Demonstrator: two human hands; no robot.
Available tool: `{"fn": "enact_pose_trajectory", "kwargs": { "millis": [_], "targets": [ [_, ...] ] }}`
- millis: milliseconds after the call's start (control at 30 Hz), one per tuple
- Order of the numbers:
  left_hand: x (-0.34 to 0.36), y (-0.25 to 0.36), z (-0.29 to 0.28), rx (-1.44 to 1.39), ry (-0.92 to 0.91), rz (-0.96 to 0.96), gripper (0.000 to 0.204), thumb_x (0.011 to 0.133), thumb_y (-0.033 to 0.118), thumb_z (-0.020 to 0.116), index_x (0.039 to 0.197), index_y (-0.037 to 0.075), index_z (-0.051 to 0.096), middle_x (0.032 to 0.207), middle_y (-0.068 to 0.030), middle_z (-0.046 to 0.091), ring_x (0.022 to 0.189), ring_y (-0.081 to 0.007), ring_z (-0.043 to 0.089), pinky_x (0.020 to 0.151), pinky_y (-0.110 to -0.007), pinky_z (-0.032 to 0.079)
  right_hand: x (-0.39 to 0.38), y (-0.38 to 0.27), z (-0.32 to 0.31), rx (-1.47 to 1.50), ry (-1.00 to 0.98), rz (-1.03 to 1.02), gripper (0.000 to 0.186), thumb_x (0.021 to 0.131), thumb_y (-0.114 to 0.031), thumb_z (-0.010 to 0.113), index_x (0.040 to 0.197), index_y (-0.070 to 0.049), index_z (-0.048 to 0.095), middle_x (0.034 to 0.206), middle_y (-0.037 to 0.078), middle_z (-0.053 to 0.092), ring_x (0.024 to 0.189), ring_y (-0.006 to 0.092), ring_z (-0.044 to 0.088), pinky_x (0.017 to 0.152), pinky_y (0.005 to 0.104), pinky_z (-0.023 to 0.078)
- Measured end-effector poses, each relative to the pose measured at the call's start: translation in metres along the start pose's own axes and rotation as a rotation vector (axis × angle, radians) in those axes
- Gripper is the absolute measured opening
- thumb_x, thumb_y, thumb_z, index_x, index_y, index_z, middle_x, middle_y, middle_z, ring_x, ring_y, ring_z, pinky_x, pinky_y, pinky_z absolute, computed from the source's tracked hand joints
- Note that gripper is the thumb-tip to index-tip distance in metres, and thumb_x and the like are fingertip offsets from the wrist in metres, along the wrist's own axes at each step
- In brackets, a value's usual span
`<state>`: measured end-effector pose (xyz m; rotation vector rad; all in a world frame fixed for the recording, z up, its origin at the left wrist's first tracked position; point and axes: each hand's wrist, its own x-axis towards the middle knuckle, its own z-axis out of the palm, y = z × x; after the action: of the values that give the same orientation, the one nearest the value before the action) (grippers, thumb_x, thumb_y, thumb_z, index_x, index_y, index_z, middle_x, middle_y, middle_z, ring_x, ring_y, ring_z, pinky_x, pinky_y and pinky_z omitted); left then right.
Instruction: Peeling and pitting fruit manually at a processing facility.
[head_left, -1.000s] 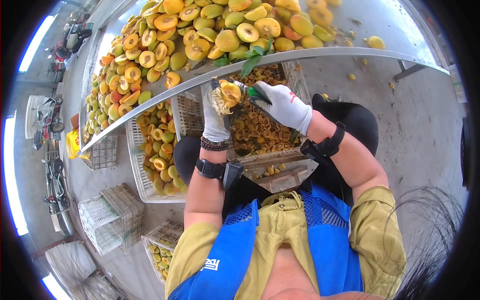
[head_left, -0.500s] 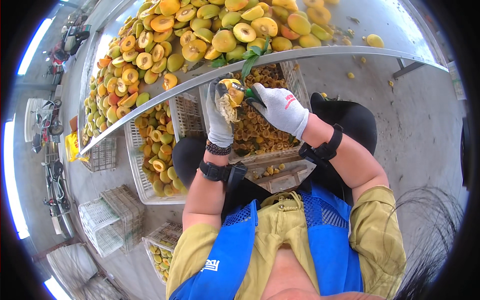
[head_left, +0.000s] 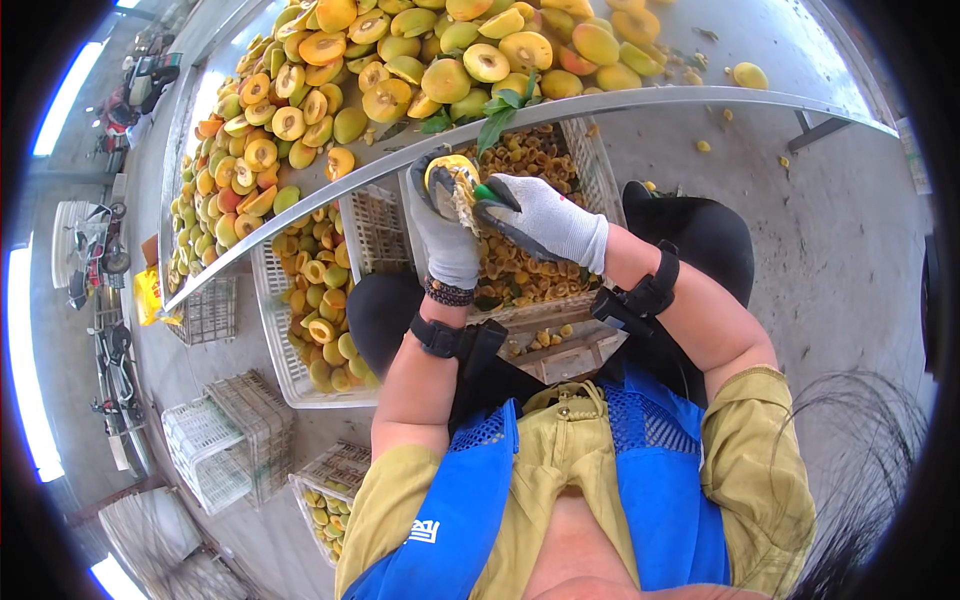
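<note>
My left hand (head_left: pixel 443 240), in a grey glove with dark fingers, holds a yellow peach half (head_left: pixel 455 170) in its curled fingers. Pale fibrous scraps cling to the fruit's lower side. In my right hand (head_left: pixel 555 218), also gloved, is a small tool with a green handle (head_left: pixel 484 191). Its working end meets the fruit and is hidden there. Both hands hover close together over a crate (head_left: pixel 592 165) of brownish-orange cut fruit pieces, just below the rim of a metal table (head_left: pixel 690 96). Many whole and halved peaches (head_left: pixel 390 100) are heaped on that table.
Left of my knee stands a white crate (head_left: pixel 268 345) of peach halves. Stacked crates (head_left: pixel 235 440) and another crate of fruit (head_left: pixel 335 470) are farther left. A leafy sprig (head_left: pixel 497 122) overhangs the table rim. Motorcycles (head_left: pixel 112 255) stand at the far left.
My right hand has shifted slightly left and down and has turned, its back now facing up more. My left hand has tilted the peach half, whose cut face shows less.
</note>
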<state>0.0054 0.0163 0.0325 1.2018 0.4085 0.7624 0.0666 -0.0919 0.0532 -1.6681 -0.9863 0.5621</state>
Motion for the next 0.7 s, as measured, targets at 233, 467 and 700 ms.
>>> {"fn": "enact_pose_trajectory", "kwargs": {
  "millis": [233,467,700],
  "targets": [
    [0.017,-0.003,-0.021,-0.354,-0.199,-0.363,0.031,0.086,0.026,0.035,0.104,0.003,0.046,0.094,-0.008,0.054,0.082,-0.0185,0.055,0.071,-0.029,0.047,-0.002,0.004,-0.002,0.052,-0.007,-0.04,0.024,0.076,-0.019,0.054,0.087,0.002,0.049,0.077,0.02,0.054,0.071,0.0341,0.052,0.061,0.0334,0.041],
    [0.0,0.003,-0.008,-0.007,-0.07,-0.11,0.024,0.086,0.019,0.04,0.102,0.002,0.047,0.093,-0.006,0.053,0.081,-0.0146,0.054,0.07,-0.025,0.045,-0.011,0.005,0.003,-0.307,0.098,-0.059,0.025,0.076,-0.02,0.057,0.089,0.0,0.048,0.067,0.012,0.051,0.055,0.0207,0.046,0.052,0.0298,0.04],
    [0.001,0.006,-0.003,0.198,-0.105,0.059,0.018,0.084,0.012,0.044,0.098,0.003,0.048,0.09,-0.0034,0.053,0.079,-0.0118,0.052,0.069,-0.023,0.043,-0.01,-0.023,-0.002,0.465,-0.145,0.31,0.021,0.08,-0.019,0.052,0.087,0.0,0.047,0.059,0.001,0.046,0.047,0.0055,0.039,0.042,0.0212,0.035]
  ]
}}
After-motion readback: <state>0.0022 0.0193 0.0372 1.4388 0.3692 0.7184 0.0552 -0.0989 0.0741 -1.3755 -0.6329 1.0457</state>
